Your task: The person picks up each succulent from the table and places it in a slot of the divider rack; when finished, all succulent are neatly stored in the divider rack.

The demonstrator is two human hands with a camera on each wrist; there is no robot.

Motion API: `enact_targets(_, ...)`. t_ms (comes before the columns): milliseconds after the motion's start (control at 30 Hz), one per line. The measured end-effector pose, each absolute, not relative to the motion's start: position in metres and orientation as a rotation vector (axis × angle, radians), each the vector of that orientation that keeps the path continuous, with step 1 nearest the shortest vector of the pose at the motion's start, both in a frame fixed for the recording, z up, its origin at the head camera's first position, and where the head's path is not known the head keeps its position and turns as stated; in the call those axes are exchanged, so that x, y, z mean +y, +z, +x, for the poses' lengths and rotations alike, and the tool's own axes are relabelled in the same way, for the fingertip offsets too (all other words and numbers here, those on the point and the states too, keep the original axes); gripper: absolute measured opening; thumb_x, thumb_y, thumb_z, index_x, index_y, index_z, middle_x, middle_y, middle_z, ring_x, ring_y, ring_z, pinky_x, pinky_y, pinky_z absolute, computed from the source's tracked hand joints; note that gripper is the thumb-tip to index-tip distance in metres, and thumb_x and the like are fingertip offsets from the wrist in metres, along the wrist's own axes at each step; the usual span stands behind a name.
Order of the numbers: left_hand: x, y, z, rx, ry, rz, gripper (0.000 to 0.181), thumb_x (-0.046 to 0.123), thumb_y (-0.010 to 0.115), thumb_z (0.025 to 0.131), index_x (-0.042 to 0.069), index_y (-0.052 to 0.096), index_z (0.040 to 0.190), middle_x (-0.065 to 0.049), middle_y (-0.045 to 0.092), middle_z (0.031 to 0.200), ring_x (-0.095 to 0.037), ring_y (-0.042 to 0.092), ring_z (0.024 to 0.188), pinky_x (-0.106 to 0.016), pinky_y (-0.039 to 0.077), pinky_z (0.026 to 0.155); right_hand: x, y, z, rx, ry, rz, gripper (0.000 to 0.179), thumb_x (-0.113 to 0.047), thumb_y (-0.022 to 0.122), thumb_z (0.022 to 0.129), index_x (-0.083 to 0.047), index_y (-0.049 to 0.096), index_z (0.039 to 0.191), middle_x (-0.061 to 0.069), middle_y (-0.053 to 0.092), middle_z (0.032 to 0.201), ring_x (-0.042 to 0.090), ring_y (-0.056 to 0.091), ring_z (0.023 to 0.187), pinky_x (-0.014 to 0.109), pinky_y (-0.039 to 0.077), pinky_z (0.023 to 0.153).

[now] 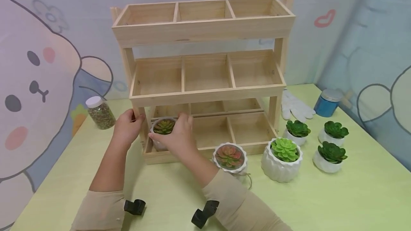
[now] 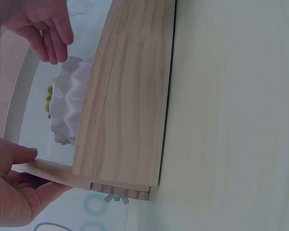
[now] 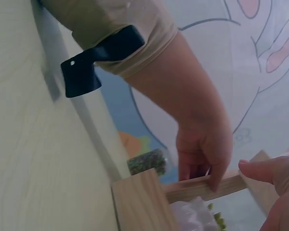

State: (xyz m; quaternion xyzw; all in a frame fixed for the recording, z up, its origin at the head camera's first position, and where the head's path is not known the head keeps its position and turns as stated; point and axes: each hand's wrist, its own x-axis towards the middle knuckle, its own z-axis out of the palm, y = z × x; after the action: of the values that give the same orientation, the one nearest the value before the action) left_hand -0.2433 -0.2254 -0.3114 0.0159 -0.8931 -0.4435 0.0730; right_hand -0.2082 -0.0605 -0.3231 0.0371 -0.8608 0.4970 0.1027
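A three-tier wooden plant stand (image 1: 205, 95) has divided trays. In its bottom left compartment sits a white ribbed pot (image 2: 70, 101) holding a green succulent (image 1: 164, 127). The stand's left upright (image 2: 53, 174) lies between the thumb and fingers of my left hand (image 1: 126, 129), which grips it. Over the potted succulent is my right hand (image 1: 179, 136), thumb and fingers spread apart. The left wrist view shows its loosely bent fingers beside the pot's rim, not wrapped round it; whether they touch is hard to tell.
Before the stand are a reddish succulent in a twine-tied pot (image 1: 229, 157) and a bright green one (image 1: 284, 150). Several small dark green succulents (image 1: 330, 154) stand right, near white gloves (image 1: 295, 106) and a blue jar (image 1: 328, 102). A white-capped jar (image 1: 100, 112) stands left.
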Motion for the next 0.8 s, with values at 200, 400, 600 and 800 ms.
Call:
enact_targets(200, -0.226, -0.312, -0.242, -2.688, -1.33, 0.043, 0.045, 0.021, 0.045, 0.099, -0.012, 0.041, 0.13, -0.031, 0.049, 0.126, -0.043, 0.049, 0.115, -0.051, 0.042, 0.094, -0.047, -0.313, -0.193, -2.544, 1.62, 0.272, 0.095, -0.041, 0.087, 0.062, 0.001, 0.038, 0.132, 0.012, 0.039, 0.124, 0.023, 0.047, 0.105, 0.035, 0.046, 0.088)
enact_targets(400, -0.225, -0.312, -0.242, -2.69, -1.319, 0.05, 0.045, 0.021, 0.045, 0.099, -0.012, 0.042, 0.129, -0.031, 0.049, 0.125, -0.043, 0.049, 0.114, -0.051, 0.043, 0.093, -0.024, -0.306, -0.173, -2.57, 1.648, 0.496, 0.093, -0.04, 0.086, 0.063, -0.003, 0.04, 0.135, 0.007, 0.04, 0.129, 0.024, 0.048, 0.111, 0.035, 0.045, 0.091)
enact_targets(600, -0.226, -0.311, -0.242, -2.706, -1.306, 0.037, 0.045, 0.022, 0.044, 0.099, -0.01, 0.041, 0.13, -0.031, 0.048, 0.126, -0.044, 0.049, 0.114, -0.052, 0.043, 0.092, 0.01, -0.298, -0.155, -2.58, 1.579, 0.721, 0.092, -0.045, 0.083, 0.066, -0.01, 0.039, 0.139, -0.001, 0.037, 0.135, 0.019, 0.039, 0.124, 0.041, 0.036, 0.101)
enact_targets(800, -0.227, -0.311, -0.241, -2.72, -1.319, 0.032, 0.046, 0.022, 0.042, 0.1, -0.009, 0.039, 0.133, -0.03, 0.046, 0.128, -0.044, 0.048, 0.115, -0.052, 0.043, 0.091, 0.044, -0.297, -0.138, -2.544, 1.538, 0.785, 0.088, -0.045, 0.083, 0.066, -0.019, 0.04, 0.138, -0.009, 0.037, 0.136, 0.012, 0.035, 0.127, 0.043, 0.034, 0.102)
